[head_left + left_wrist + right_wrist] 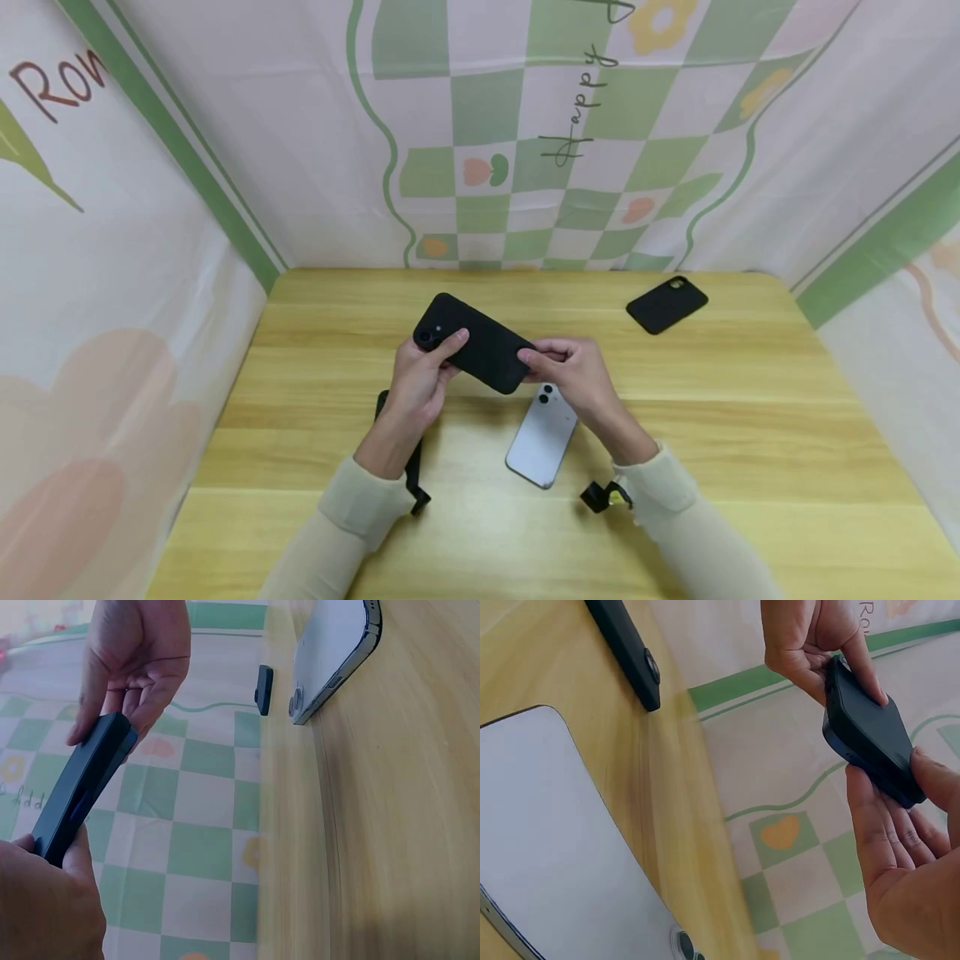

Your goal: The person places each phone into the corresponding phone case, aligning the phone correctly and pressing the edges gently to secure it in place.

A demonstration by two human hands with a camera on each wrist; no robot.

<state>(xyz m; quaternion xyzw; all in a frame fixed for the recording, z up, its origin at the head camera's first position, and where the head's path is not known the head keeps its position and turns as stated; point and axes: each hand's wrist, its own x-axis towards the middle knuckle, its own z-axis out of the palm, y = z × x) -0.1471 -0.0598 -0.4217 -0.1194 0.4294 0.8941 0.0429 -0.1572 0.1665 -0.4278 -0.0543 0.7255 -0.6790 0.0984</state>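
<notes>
A phone in a black case (480, 348) is held above the table by both hands, its camera end to the left and back side up in the head view. My left hand (420, 379) grips the camera end, thumb across the back. At the other end, my right hand (577, 375) pinches the corner between thumb and fingers. A bluish edge (127, 742) shows along the case's end in the left wrist view; whether the phone is fully seated I cannot tell. Below the hands, a white phone (542, 437) lies back up on the table.
A separate black phone case (667, 306) lies at the table's back right. Another black phone-shaped item (626, 649) lies on the wooden table (750, 467), partly hidden under the left forearm in the head view. A patterned cloth (487, 108) hangs behind the table.
</notes>
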